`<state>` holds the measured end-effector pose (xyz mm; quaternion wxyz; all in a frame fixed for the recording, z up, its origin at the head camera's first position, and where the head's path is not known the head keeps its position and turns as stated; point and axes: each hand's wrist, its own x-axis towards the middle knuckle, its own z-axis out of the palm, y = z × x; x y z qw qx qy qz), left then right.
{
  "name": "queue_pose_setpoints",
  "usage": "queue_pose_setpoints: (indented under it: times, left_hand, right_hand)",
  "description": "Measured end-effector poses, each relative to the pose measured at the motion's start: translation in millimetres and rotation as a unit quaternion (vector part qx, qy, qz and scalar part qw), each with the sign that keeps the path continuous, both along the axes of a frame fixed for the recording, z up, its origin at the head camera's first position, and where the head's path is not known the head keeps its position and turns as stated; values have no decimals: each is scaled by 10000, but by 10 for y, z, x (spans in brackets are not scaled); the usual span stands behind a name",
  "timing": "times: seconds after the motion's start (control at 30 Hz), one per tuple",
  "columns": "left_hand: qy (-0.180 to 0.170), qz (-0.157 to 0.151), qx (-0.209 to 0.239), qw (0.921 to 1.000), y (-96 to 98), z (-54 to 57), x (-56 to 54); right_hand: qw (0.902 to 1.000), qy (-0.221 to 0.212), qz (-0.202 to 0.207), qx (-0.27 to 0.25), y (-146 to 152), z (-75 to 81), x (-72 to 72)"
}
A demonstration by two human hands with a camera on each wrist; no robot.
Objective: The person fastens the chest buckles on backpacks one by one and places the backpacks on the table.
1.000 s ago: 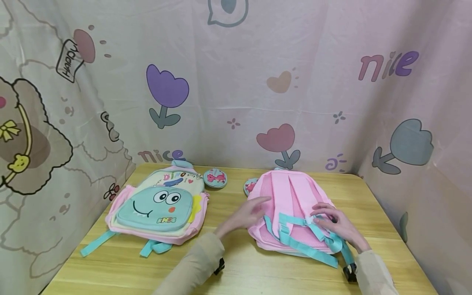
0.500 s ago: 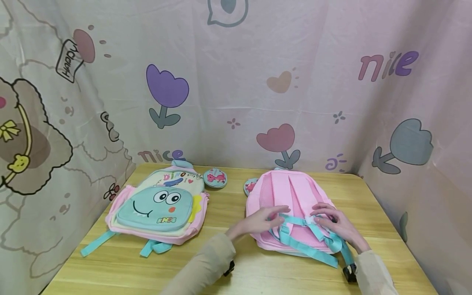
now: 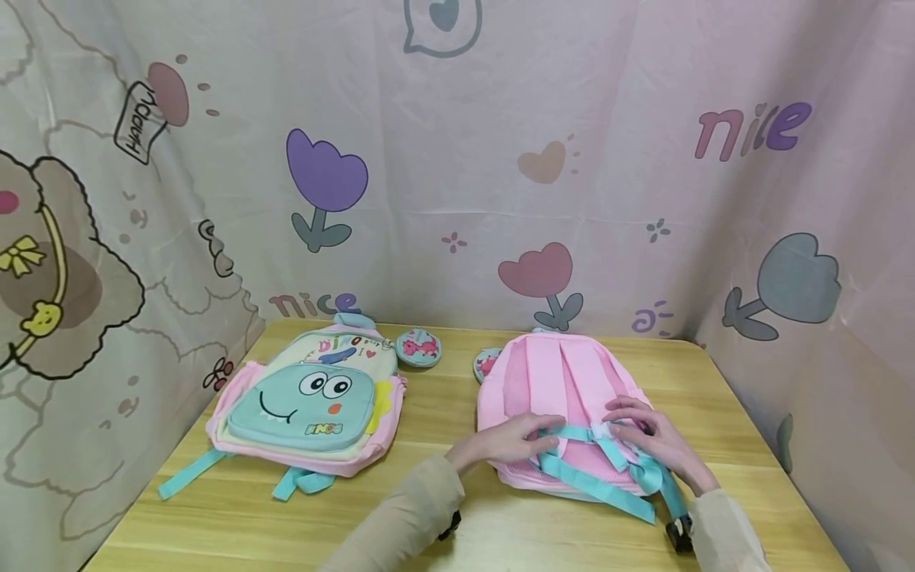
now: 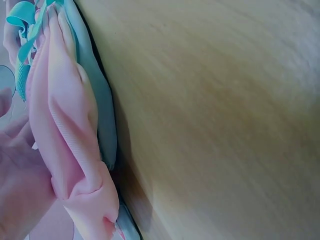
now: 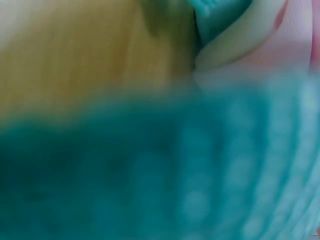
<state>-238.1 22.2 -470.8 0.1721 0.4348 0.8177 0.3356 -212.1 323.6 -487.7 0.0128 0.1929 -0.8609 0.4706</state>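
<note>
A pink backpack (image 3: 608, 361) lies back side up on the right of the table, its two pink shoulder straps facing up and turquoise webbing straps (image 3: 600, 486) crossing its lower half. My left hand (image 3: 511, 439) rests over the backpack's left side, fingers and thumb apart around the left end of the cross strap. My right hand (image 3: 661, 437) pinches the turquoise strap at the lower end of the right shoulder strap. The left wrist view shows the backpack's pink side (image 4: 65, 110) beside my hand. Blurred turquoise webbing (image 5: 200, 175) fills much of the right wrist view.
A second backpack (image 3: 300, 397) with a dinosaur face lies front up on the left of the wooden table (image 3: 429, 524). A round tag (image 3: 419, 348) hangs from it. Another round tag (image 3: 486, 361) shows beside the pink backpack. A patterned curtain (image 3: 443, 143) closes off the back and sides.
My left hand has moved right and slightly down, from the backpack's left edge onto the left end of the cross strap. My right hand has stayed in place.
</note>
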Motion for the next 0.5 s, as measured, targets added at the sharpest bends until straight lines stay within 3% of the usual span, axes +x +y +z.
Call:
queue_pose_setpoints:
  times: [0.2, 0.5]
  left_hand:
    - [-418, 346, -306, 9981, 0, 3, 30]
    - [-1486, 790, 212, 9855, -14, -21, 55]
  right_hand:
    - [10000, -20, -27, 63, -4, -3, 0]
    - [9999, 119, 24, 67, -12, -12, -7]
